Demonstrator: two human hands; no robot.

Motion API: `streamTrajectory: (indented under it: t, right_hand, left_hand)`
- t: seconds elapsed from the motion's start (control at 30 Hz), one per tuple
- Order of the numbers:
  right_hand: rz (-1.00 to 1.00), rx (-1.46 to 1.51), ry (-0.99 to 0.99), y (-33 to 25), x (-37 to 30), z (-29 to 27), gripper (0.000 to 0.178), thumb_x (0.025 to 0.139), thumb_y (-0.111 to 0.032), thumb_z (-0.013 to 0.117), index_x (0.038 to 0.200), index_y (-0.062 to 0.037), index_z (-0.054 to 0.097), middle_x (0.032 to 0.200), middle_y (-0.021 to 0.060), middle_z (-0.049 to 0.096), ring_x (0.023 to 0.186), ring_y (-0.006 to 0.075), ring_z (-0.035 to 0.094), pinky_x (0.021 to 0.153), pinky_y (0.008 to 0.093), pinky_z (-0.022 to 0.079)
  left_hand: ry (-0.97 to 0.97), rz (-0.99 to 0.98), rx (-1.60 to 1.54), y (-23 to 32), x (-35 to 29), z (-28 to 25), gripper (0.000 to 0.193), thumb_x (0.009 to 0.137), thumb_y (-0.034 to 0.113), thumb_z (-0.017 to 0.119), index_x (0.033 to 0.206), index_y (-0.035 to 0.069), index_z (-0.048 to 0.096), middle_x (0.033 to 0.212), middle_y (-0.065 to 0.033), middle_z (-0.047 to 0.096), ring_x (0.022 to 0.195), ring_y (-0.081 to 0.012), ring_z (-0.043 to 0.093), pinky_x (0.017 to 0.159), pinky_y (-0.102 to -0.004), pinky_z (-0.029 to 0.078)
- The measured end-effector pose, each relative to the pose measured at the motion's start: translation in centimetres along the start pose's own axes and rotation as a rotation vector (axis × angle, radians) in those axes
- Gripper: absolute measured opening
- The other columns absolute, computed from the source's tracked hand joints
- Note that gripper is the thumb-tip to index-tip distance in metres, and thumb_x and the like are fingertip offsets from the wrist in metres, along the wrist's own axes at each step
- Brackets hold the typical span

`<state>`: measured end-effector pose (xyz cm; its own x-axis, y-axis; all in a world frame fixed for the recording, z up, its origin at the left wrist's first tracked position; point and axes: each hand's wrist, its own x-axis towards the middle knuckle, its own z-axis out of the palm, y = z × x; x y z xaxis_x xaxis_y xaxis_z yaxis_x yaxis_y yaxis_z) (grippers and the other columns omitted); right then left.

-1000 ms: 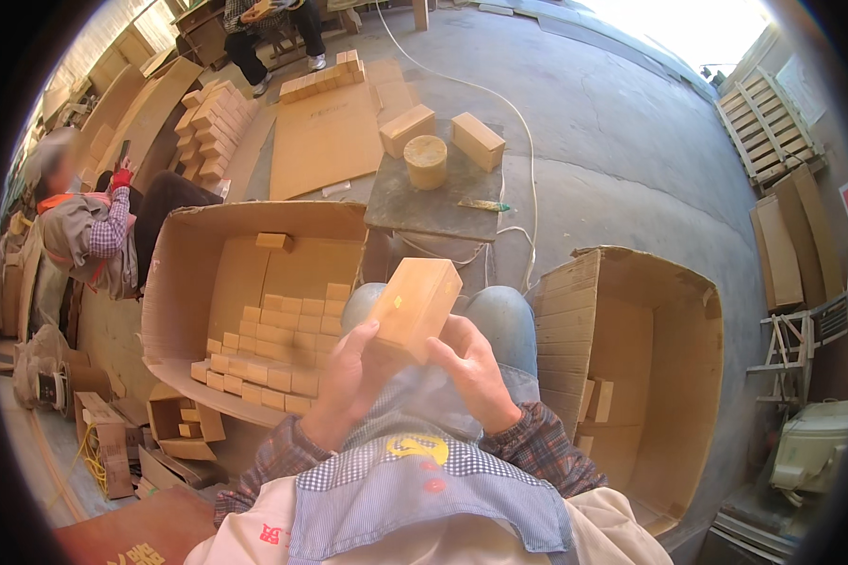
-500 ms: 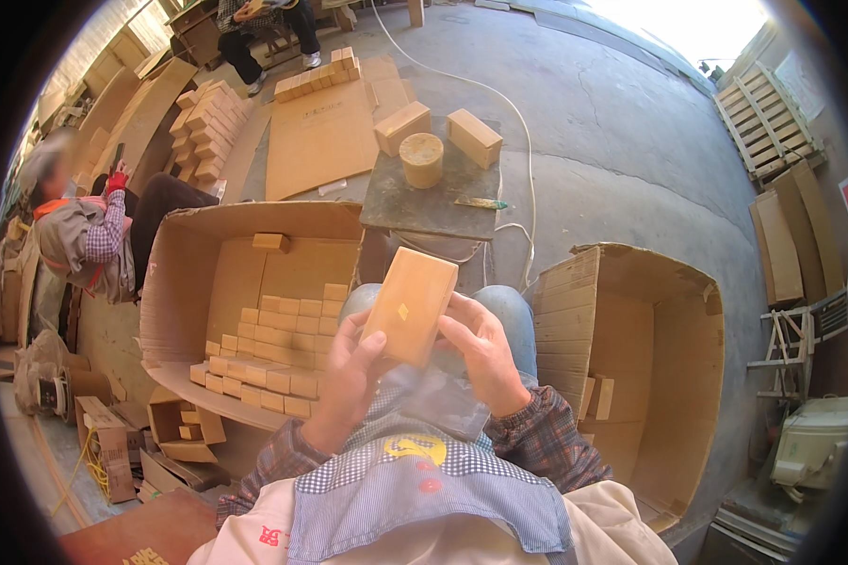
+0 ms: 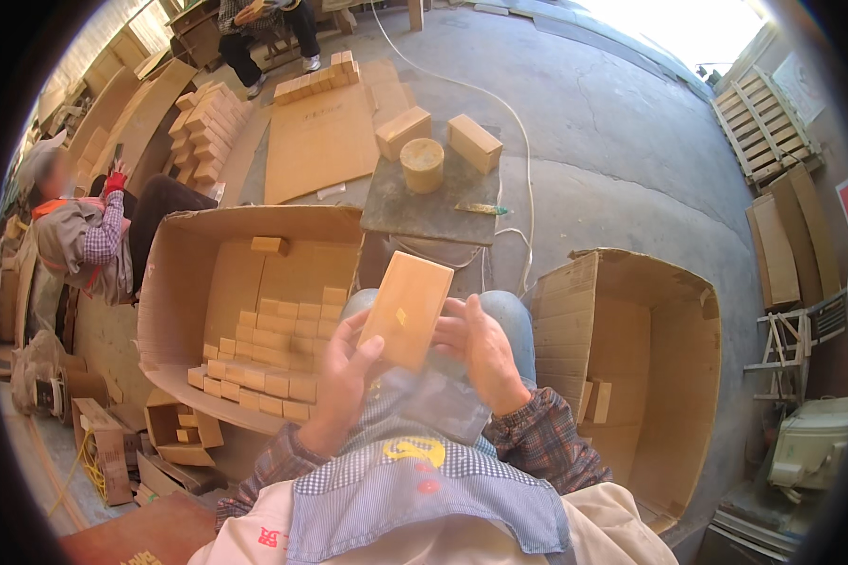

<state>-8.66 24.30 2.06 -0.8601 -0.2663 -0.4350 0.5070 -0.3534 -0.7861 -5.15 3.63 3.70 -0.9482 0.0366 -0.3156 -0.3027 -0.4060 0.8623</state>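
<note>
In front of my lap, my left hand [image 3: 344, 381] grips a smooth wooden block [image 3: 413, 292] by its lower left side, thumb on its face. A small pale diamond mark shows on that broad face, which is tilted. My right hand [image 3: 492, 360] stands beside the block's right edge with its fingers stretched and its thumb raised. Its fingertips are close to that edge; whether they touch it I cannot tell. To the left, a large cardboard box [image 3: 174, 247] holds rows of similar blocks [image 3: 278, 350]. Another cardboard box [image 3: 563, 311] at right holds a few blocks [image 3: 597, 402] by its left wall.
Ahead, a low dark stool [image 3: 386, 209] carries a round tin [image 3: 422, 167], two wooden blocks [image 3: 474, 143] and a thin tool [image 3: 481, 208]. A white cable [image 3: 528, 160] crosses the floor. One person [image 3: 89, 231] sits at left; another [image 3: 269, 38] sits far ahead.
My right hand has loosened from the block's right edge, its thumb coming off and fingers straightening. The block has shifted slightly left, still in my left hand.
</note>
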Motion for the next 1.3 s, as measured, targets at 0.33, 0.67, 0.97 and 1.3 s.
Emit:
streamTrajectory:
  t: [0.33,0.67,0.97,1.3]
  right_hand:
    - [-0.291,-0.145,0.089,2.5,-1.3,1.3,0.079,0.088,-0.030,0.086,0.143,0.0086,0.044,0.133,0.0198,0.063,0.125,0.0240,0.063,0.104,0.0372,0.052]
    - [-0.422,-0.462,0.335,1.1,-1.9,-0.3,0.078,0.085,-0.025,0.085,0.146,0.0035,0.046,0.132,0.0174,0.066,0.121,0.0226,0.065,0.102,0.0383,0.053]
    - [-0.514,0.299,0.374,-0.8,-1.8,-8.1,0.050,0.092,-0.008,0.073,0.135,0.0037,0.053,0.125,0.0092,0.064,0.113,0.0139,0.062,0.100,0.0309,0.051]
    - [-0.314,-0.090,1.172,0.5,-2.3,-37.8,0.035,0.099,-0.026,0.072,0.116,0.0025,0.064,0.110,0.0096,0.068,0.096,0.0164,0.069,0.080,0.0348,0.062]
  left_hand:
    - [-0.120,-0.280,-0.248,-1.8,1.6,1.3,0.045,0.110,0.023,0.047,0.150,0.001,0.048,0.140,-0.0110,0.061,0.130,-0.0238,0.059,0.112,-0.0424,0.046]
    - [-0.252,-0.436,-0.310,-3.4,3.0,3.7,0.051,0.114,0.035,0.040,0.155,0.004,0.044,0.149,-0.0089,0.057,0.136,-0.0228,0.054,0.116,-0.0424,0.040]
    - [-0.397,-0.344,0.112,-4.8,5.7,10.5,0.052,0.112,0.024,0.051,0.158,0.004,0.037,0.148,-0.0140,0.053,0.135,-0.0245,0.056,0.116,-0.0417,0.045]
    - [-0.079,-0.155,0.425,-3.2,10.2,4.2,0.040,0.108,0.013,0.057,0.145,-0.001,0.053,0.135,-0.0148,0.063,0.123,-0.0223,0.064,0.108,-0.0387,0.054]
